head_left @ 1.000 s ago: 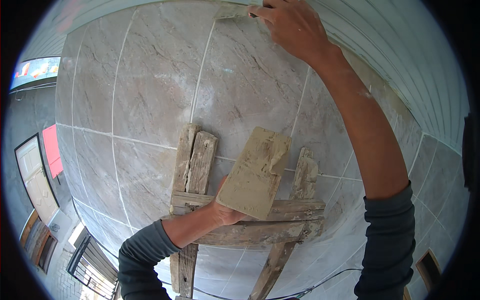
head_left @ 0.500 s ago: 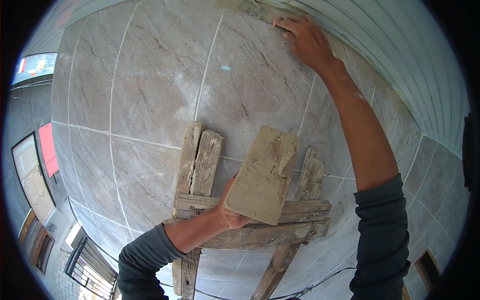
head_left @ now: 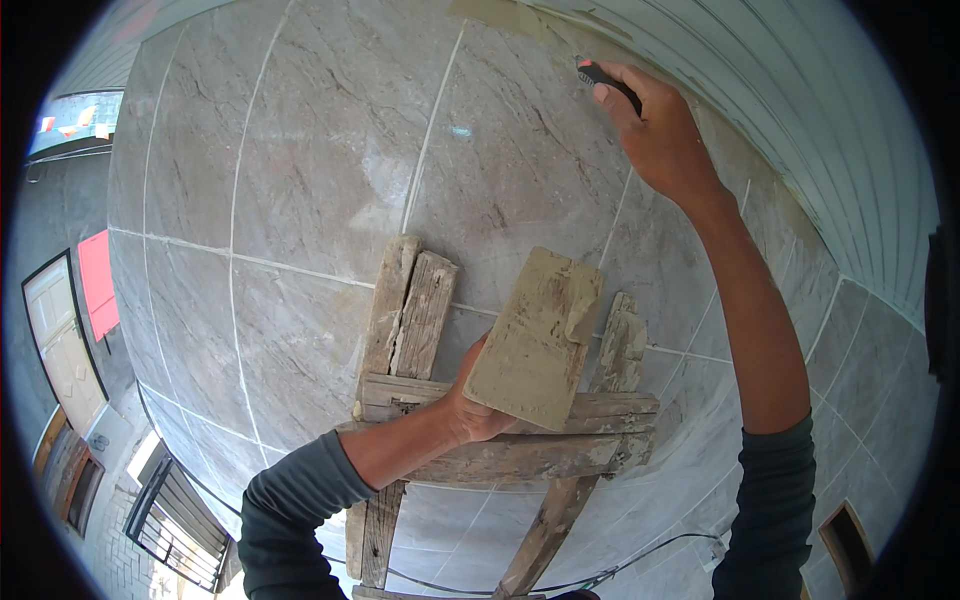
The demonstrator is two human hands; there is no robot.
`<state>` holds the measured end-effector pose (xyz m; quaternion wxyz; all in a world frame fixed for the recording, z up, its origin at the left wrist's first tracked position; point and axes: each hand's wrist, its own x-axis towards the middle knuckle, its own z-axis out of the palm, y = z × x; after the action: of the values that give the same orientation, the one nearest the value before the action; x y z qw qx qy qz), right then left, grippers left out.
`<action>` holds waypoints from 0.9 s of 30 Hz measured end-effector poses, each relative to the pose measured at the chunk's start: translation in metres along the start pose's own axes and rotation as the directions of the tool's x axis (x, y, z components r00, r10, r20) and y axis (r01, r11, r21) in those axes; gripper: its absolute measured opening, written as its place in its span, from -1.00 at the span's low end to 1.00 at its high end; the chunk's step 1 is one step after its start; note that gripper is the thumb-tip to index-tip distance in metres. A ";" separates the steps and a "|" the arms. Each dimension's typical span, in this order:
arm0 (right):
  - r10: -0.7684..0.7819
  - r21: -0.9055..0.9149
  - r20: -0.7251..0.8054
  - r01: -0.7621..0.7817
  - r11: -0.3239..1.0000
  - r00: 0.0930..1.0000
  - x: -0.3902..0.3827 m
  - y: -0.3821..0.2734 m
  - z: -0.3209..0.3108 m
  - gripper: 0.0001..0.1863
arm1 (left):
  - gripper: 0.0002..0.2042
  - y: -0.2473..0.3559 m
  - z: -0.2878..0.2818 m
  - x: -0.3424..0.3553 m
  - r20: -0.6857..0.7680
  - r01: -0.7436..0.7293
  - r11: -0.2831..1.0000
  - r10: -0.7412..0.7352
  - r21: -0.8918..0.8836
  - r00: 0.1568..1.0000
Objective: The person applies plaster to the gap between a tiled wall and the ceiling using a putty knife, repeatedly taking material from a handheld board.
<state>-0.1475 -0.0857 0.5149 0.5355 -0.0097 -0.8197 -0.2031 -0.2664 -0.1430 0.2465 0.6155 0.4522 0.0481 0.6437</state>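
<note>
My left hand point(head_left: 478, 408) grips, from beneath, a rectangular mortar board point(head_left: 530, 345) smeared with beige paste; a thicker lump lies along its right edge. Most of the fingers are hidden under the board. High on the right, my right hand point(head_left: 665, 125) is closed around the black handle of a trowel point(head_left: 612, 85), close to the top of the tiled wall point(head_left: 320, 130). The trowel's blade can hardly be made out at this angle. Beige paste point(head_left: 500, 14) coats the strip where the tiles meet the ceiling.
Rough wooden planks point(head_left: 530, 457) form a frame below the board, with uprights point(head_left: 425, 310) against the wall. White slatted ceiling panels point(head_left: 780, 120) slope down the right. A black cable point(head_left: 600, 578) runs low across. A door point(head_left: 65, 335) and metal gate point(head_left: 180, 525) stand far left.
My right hand has come down and to the right from the wall's top edge, turning the trowel so its flat blade no longer shows. The board in my left hand has shifted slightly right and up.
</note>
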 end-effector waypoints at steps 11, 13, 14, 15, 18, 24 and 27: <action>-0.077 -0.239 -0.214 0.025 0.971 0.974 -0.005 -0.036 0.052 -0.75 | -0.54 0.001 -0.001 -0.001 0.061 -0.038 0.998 0.041 -0.054 0.997; -0.044 -0.270 -0.132 0.007 0.963 0.990 -0.004 -0.046 0.058 -0.78 | -0.55 0.002 0.001 -0.002 0.040 -0.042 0.997 0.045 -0.067 0.998; -0.007 -0.297 -0.056 -0.010 0.955 0.998 -0.003 -0.051 0.063 -0.82 | -0.57 0.003 0.002 -0.003 0.015 -0.048 0.996 0.050 -0.075 0.999; -0.011 -0.309 -0.053 -0.006 0.951 0.999 0.000 -0.054 0.063 -0.82 | -0.57 0.002 0.004 -0.003 0.027 -0.046 0.996 0.049 -0.081 0.998; -0.015 -0.305 -0.027 0.006 0.952 1.000 0.025 -0.063 0.061 -0.86 | -0.56 0.001 0.007 -0.002 0.056 -0.058 0.995 0.063 -0.079 0.996; 0.198 -0.476 0.011 -0.169 0.863 0.980 0.106 -0.106 0.016 -0.71 | -0.53 0.004 0.013 -0.003 0.036 -0.112 0.994 0.112 -0.002 0.993; 0.373 -0.520 0.259 -0.196 0.831 0.891 0.127 -0.129 -0.029 -0.72 | -0.47 0.000 0.021 0.000 0.027 -0.166 0.983 0.165 0.079 0.986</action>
<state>-0.2070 -0.2398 0.5952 0.3860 -0.3021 -0.8141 -0.3115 -0.2532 -0.1537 0.2587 0.5414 0.4856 0.0302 0.6857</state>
